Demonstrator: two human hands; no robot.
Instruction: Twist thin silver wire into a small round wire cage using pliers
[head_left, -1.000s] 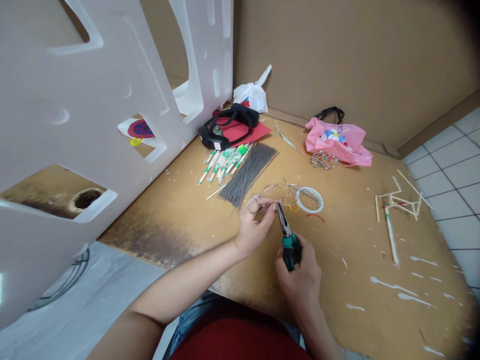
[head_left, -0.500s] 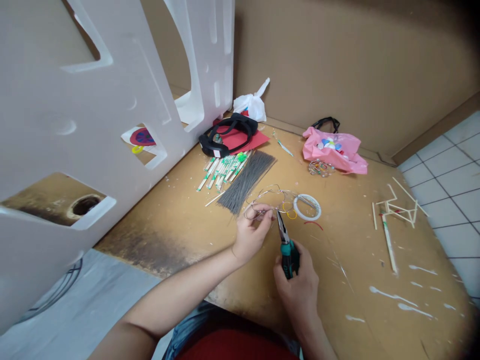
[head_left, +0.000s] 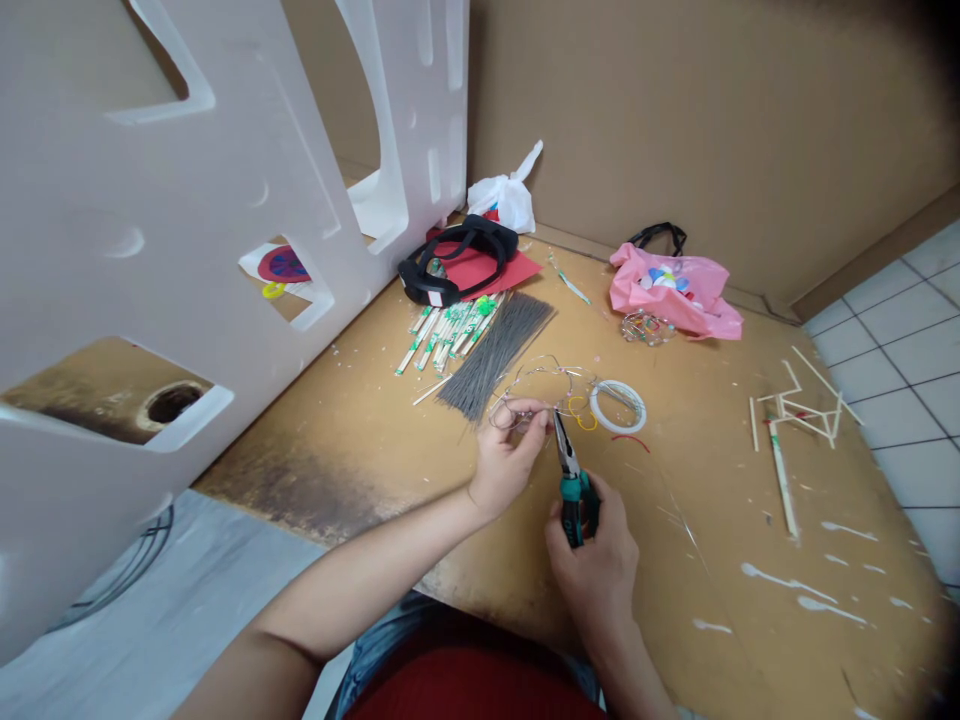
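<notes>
Between thumb and fingers my left hand (head_left: pixel 508 455) pinches a thin bent wire piece (head_left: pixel 544 368) made of several loops. My right hand (head_left: pixel 600 555) is wrapped around the green and black handles of long-nose pliers (head_left: pixel 571 480). The tips of the pliers meet the wire close to my left fingertips; whether they bite on it is too small to tell. Just beyond lie a yellow wire loop (head_left: pixel 582 414), a white ring (head_left: pixel 618 406) and a short red strip (head_left: pixel 631 440). A bundle of straight grey wires (head_left: pixel 495 355) rests beyond my left hand.
Paper-wrapped sticks (head_left: pixel 450 335), a black headband device (head_left: pixel 457 265) and red paper (head_left: pixel 521 268) lie at the back left, beside a white plastic panel (head_left: pixel 300 160). A pink bag (head_left: pixel 705 300) is at the back right. A stick frame (head_left: pixel 806 415) and white glue streaks (head_left: pixel 787 583) are on the right.
The view has shifted slightly. Both hands keep nearly the same pose, with the pliers still at the wire by my left fingertips.
</notes>
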